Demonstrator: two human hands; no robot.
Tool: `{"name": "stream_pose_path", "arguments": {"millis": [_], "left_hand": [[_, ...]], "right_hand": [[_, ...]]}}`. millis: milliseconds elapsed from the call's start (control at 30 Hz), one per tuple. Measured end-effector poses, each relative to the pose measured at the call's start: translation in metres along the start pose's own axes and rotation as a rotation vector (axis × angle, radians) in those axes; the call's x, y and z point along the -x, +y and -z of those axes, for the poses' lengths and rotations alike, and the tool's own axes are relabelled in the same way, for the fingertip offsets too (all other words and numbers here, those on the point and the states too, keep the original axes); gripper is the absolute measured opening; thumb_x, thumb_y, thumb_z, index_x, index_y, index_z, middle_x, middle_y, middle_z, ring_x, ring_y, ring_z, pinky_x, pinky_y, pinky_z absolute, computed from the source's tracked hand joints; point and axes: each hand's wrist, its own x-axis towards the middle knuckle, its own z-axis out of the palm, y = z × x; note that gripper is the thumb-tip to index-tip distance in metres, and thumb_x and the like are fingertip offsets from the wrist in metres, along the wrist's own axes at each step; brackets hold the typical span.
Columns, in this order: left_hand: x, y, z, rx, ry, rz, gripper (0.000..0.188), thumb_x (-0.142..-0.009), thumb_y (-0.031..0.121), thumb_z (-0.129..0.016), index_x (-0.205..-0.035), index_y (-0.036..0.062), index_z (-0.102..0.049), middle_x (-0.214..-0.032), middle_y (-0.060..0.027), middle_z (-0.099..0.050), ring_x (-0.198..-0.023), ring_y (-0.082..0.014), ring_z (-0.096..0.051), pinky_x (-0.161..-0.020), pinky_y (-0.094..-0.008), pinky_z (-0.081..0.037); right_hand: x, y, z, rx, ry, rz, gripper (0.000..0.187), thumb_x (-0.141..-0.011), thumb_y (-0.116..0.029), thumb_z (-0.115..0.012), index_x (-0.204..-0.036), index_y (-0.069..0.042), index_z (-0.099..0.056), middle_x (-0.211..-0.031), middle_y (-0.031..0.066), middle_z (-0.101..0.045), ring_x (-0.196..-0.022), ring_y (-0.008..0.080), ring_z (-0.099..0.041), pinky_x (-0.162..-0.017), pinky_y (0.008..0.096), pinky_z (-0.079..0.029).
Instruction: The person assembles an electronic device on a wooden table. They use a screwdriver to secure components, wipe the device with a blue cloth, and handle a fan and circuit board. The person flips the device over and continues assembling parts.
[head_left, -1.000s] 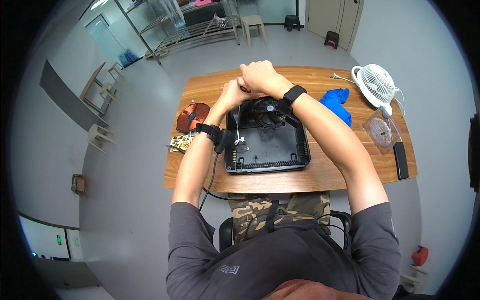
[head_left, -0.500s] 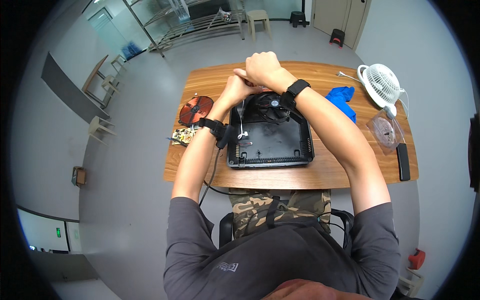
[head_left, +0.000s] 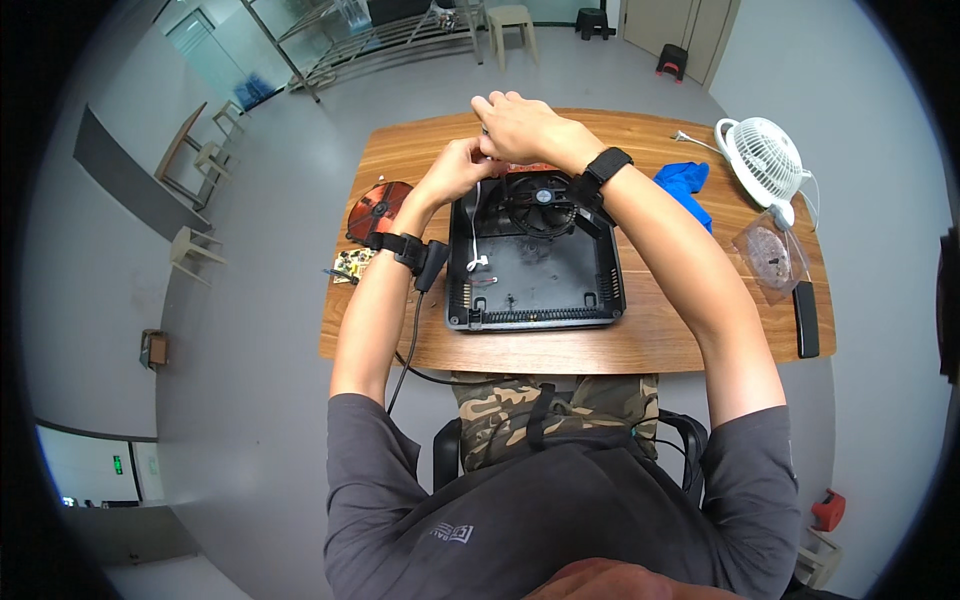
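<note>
Both hands meet over the far edge of the open black casing [head_left: 535, 265], left hand [head_left: 455, 170] and right hand [head_left: 520, 125] pinching something small, can't tell what.

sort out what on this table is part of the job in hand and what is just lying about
In hand:
- open black plastic appliance casing with round fan
- white wire running up to the hands
- left hand, right hand, together at the casing's far edge

Lying about:
- copper coil disc
- small green circuit board
- blue cloth
- white desk fan
- clear plastic bag
- black bar
</note>
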Motion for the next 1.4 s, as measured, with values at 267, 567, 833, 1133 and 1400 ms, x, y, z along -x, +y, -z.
{"name": "stream_pose_path", "arguments": {"millis": [267,567,833,1133,1400], "left_hand": [[-0.005,0.005,-0.009,-0.188,0.140,0.045,0.018,-0.081,0.012,-0.081,-0.088,0.0001,-0.070,-0.083,-0.0020,-0.071,-0.081,-0.0079,-0.062,-0.073,-0.0273,-0.051],[-0.006,0.004,-0.008,-0.113,0.087,-0.072,0.022,-0.085,0.015,-0.076,-0.097,-0.0025,-0.070,-0.089,-0.0065,-0.074,-0.083,-0.0135,-0.067,-0.078,-0.0297,-0.054],[0.000,0.008,-0.007,-0.016,0.072,-0.032,0.017,-0.087,0.012,-0.071,-0.096,-0.0029,-0.070,-0.088,-0.0073,-0.072,-0.084,-0.0137,-0.067,-0.076,-0.0313,-0.054],[0.000,0.032,-0.014,-0.240,0.147,0.009,0.028,-0.081,0.015,-0.079,-0.103,-0.0008,-0.072,-0.093,-0.0090,-0.073,-0.087,-0.0134,-0.066,-0.075,-0.0323,-0.054],[0.009,0.015,0.001,0.003,-0.028,0.041,0.026,-0.081,0.010,-0.077,-0.104,-0.0025,-0.072,-0.097,-0.0080,-0.073,-0.094,-0.0152,-0.067,-0.082,-0.0323,-0.053]], "right_hand": [[-0.005,-0.015,0.031,0.109,-0.196,-0.149,0.048,-0.095,-0.047,-0.054,-0.104,-0.002,-0.066,-0.091,0.0193,-0.073,-0.088,0.0382,-0.071,-0.075,0.0477,-0.057],[0.000,-0.011,0.023,-0.102,-0.187,-0.160,0.041,-0.090,-0.034,-0.057,-0.122,-0.010,-0.068,-0.103,0.0182,-0.074,-0.100,0.0352,-0.070,-0.085,0.0463,-0.056],[0.004,-0.013,0.018,-0.092,-0.147,-0.080,0.042,-0.092,-0.042,-0.054,-0.117,-0.011,-0.068,-0.104,0.0199,-0.071,-0.100,0.0387,-0.069,-0.086,0.0477,-0.055],[0.000,-0.019,0.017,-0.016,-0.120,-0.219,0.043,-0.088,-0.043,-0.060,-0.107,-0.007,-0.073,-0.099,0.0171,-0.075,-0.096,0.0331,-0.072,-0.083,0.0424,-0.057],[0.005,-0.016,0.021,-0.227,-0.172,-0.190,0.046,-0.085,-0.043,-0.058,-0.112,-0.007,-0.065,-0.098,0.0208,-0.073,-0.094,0.0406,-0.069,-0.084,0.0492,-0.054]]}}
